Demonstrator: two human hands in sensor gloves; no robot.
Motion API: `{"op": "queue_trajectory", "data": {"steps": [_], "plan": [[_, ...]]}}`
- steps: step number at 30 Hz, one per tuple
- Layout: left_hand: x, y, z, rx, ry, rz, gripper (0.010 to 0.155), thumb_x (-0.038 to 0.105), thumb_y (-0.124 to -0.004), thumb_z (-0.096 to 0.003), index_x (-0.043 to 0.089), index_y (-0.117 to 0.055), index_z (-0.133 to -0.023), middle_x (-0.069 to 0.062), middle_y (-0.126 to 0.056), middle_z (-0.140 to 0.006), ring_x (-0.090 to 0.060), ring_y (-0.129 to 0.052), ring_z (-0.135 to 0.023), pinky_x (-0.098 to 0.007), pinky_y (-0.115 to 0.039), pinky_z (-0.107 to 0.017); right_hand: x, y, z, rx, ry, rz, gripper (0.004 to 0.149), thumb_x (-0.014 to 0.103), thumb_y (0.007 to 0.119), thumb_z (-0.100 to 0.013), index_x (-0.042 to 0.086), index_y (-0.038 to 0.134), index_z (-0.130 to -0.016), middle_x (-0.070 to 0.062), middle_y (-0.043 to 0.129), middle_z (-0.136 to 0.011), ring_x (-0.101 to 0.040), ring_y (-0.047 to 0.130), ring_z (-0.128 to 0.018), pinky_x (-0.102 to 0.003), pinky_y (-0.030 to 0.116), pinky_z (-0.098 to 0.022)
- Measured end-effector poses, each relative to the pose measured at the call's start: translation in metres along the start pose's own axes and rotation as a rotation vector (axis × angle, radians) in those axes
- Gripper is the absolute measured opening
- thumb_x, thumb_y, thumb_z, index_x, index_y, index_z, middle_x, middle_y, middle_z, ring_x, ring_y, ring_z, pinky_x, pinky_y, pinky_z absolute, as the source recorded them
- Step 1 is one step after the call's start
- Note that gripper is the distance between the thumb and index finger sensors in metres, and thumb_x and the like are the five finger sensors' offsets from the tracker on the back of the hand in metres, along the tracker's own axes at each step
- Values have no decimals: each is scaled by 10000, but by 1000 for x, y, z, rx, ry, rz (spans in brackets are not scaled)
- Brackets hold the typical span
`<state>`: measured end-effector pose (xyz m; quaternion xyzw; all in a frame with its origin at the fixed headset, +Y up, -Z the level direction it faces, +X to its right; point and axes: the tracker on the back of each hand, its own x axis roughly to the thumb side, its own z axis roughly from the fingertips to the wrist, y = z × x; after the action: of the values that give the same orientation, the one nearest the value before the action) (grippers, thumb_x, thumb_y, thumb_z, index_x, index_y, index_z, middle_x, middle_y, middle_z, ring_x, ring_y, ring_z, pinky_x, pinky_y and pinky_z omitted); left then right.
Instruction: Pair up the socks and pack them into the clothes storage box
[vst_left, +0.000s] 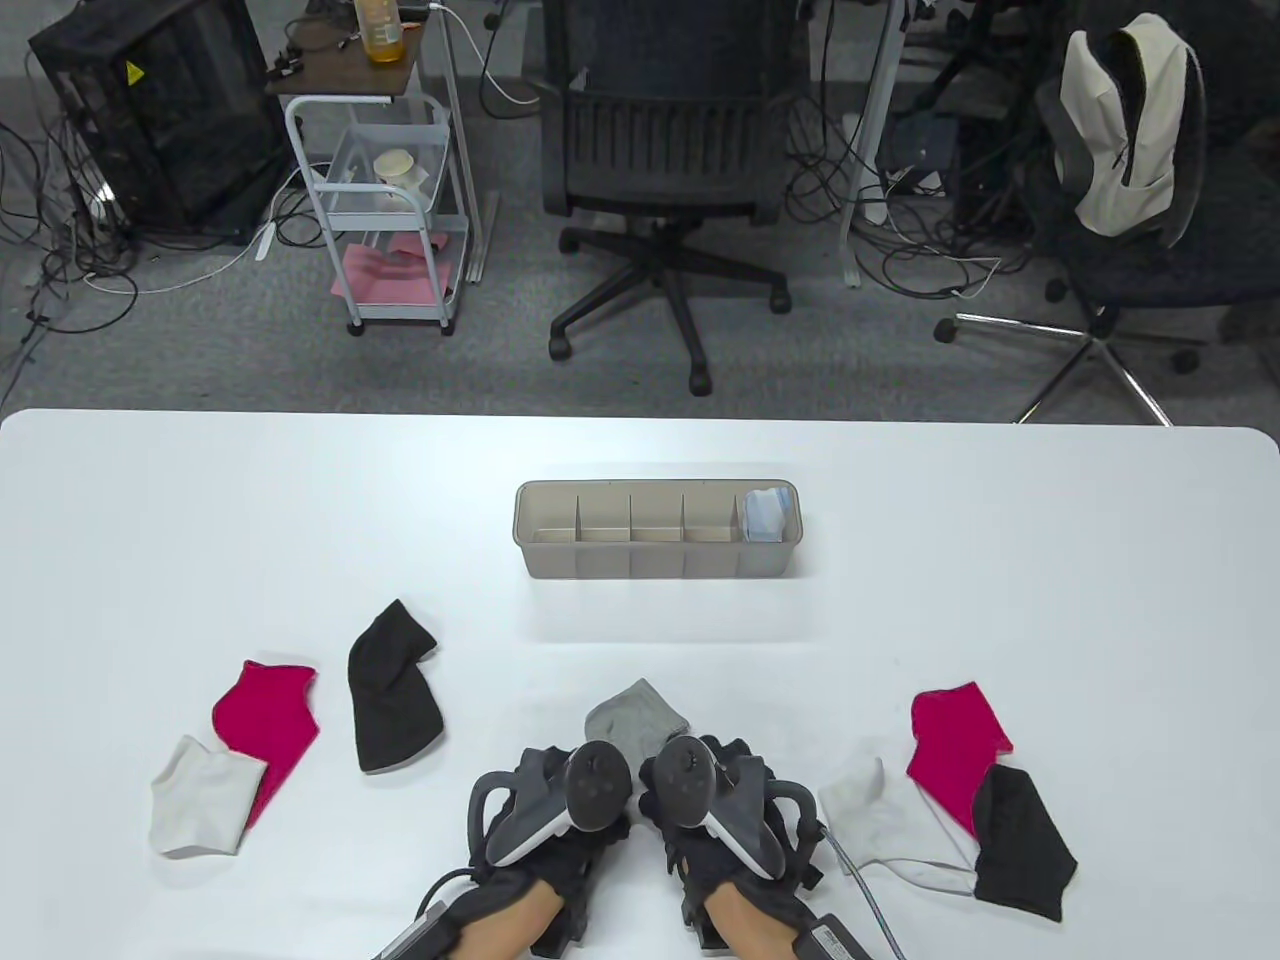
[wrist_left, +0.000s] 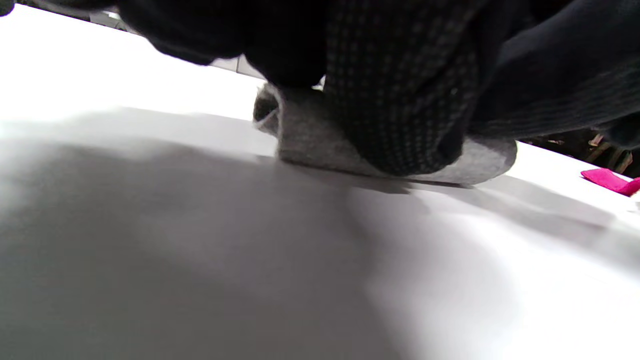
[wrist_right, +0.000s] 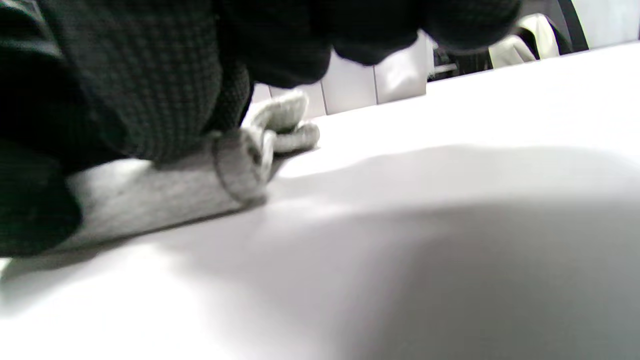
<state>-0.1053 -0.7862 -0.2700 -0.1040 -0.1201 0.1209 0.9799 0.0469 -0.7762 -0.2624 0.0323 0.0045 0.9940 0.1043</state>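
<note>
Nearest the camera we see the left hand (vst_left: 545, 800) and the right hand (vst_left: 715, 800) side by side at the table's (vst_left: 1000, 600) near edge, each with a tracker on its back. Both bear down on the grey sock (vst_left: 637, 717), whose far end sticks out beyond the knuckles. In the left wrist view a gloved fingertip (wrist_left: 400, 125) presses the folded grey sock (wrist_left: 320, 145) flat against the table; in the right wrist view the gloved fingers (wrist_right: 140, 85) lie on top of the grey sock (wrist_right: 165, 187), whose cuff end shows just past them. We cannot tell whether the fingers curl around the fabric or only press on it. Farther back, at mid-table, stands the clothes storage box (vst_left: 657, 562), with a light blue bundle (vst_left: 768, 514) in its rightmost compartment. To the left lie a black sock (vst_left: 393, 688), a pink sock (vst_left: 268, 722) and a white sock (vst_left: 203, 797) overlapping the pink one. To the right lie a second pink sock (vst_left: 955, 745), a second black sock (vst_left: 1022, 842) overlapping it, and a second white sock (vst_left: 868, 805) just beside the right hand.
</note>
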Motion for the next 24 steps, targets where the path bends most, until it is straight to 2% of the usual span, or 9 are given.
{"op": "queue_trajectory", "data": {"steps": [6,9,10,12,15,18,20,22,24], "plan": [[-9,1,-5,-25,29,87,472,309,-926,-366,208,-878,-824,-50,-884,-493,-323,-820,-394,-560,-688,-343,8,6,6,80,-55,111,484,499,945,-310,367,890,-772,78,893,-551,-184,820,-523,-437,699,-500],[-15,0,-8,-145,50,198,472,295,-919,-369,184,-889,-826,-58,-877,-450,-334,-816,-371,-576,-679,-331,10,6,6,81,-67,135,446,506,947,-300,365,920,-723,71,896,-537,-188,822,-520,-442,699,-500],[-17,-1,-8,-169,65,236,475,362,-880,-392,168,-885,-825,-62,-870,-439,-339,-812,-361,-583,-673,-326,10,6,6,87,-66,137,448,510,943,-296,372,917,-721,73,894,-540,-188,821,-523,-442,699,-501],[-22,-2,-9,-188,128,308,454,379,-866,-396,163,-901,-794,-59,-867,-404,-338,-810,-329,-585,-672,-306,7,7,4,122,-38,101,420,508,904,-318,389,909,-721,73,893,-543,-188,820,-525,-441,698,-502],[-24,-2,-13,-144,187,289,407,439,-846,-394,199,-939,-709,-27,-872,-341,-311,-825,-277,-562,-694,-271,-1,9,-3,153,36,4,378,491,845,-350,391,915,-708,69,893,-531,-190,819,-515,-442,696,-495],[-16,1,-14,-74,204,171,378,465,-837,-392,222,-960,-655,-18,-874,-323,-297,-830,-273,-548,-701,-271,-5,12,-10,151,98,-52,353,502,828,-353,396,922,-676,78,893,-514,-178,821,-501,-431,702,-485],[-8,3,-10,-8,184,73,352,397,-876,-372,225,-954,-669,-27,-876,-358,-302,-828,-298,-550,-697,-288,-4,13,-11,140,108,-48,338,507,827,-357,391,925,-660,85,890,-508,-171,822,-497,-425,705,-483],[1,8,-5,46,153,-1,394,393,-878,-388,220,-903,-741,-29,-866,-432,-302,-816,-343,-551,-688,-317,-1,14,-11,140,110,-29,334,508,823,-366,377,910,-660,91,879,-511,-164,816,-500,-420,702,-485],[10,14,1,49,95,-45,384,346,-900,-396,221,-891,-759,-33,-866,-458,-306,-815,-365,-553,-686,-333,2,14,-11,129,108,-2,325,505,819,-377,366,900,-660,89,870,-509,-164,810,-503,-420,698,-488]]}}
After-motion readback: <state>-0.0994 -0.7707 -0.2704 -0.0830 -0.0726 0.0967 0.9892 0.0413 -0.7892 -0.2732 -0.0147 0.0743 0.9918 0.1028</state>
